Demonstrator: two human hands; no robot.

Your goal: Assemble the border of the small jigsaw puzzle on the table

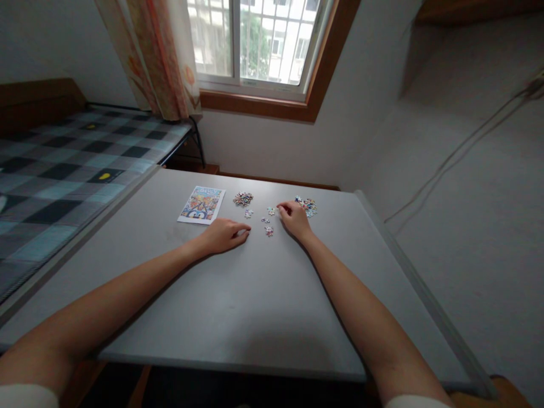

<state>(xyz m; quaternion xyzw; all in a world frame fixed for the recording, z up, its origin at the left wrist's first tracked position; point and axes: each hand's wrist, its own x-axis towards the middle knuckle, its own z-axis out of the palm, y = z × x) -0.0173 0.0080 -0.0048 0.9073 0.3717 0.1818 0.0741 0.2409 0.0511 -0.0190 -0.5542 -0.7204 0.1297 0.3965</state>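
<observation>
My left hand rests on the table with its fingers stretched toward the middle, apart from the puzzle pieces and with nothing visible in it. Thumb and fingertips of my right hand come together beside a small joined cluster of jigsaw pieces; whatever they pinch is too small to make out. Between the hands lie more little clusters, one light, one dark and white and one pinkish. A heap of loose jigsaw pieces sits farther back. Another pile of pieces is partly hidden behind my right hand.
A printed picture sheet with colourful cartoon figures lies left on the grey-white table. To the left stands a bed with a checkered cover. Beyond the table are a wall and a window; a cable hangs along the right wall.
</observation>
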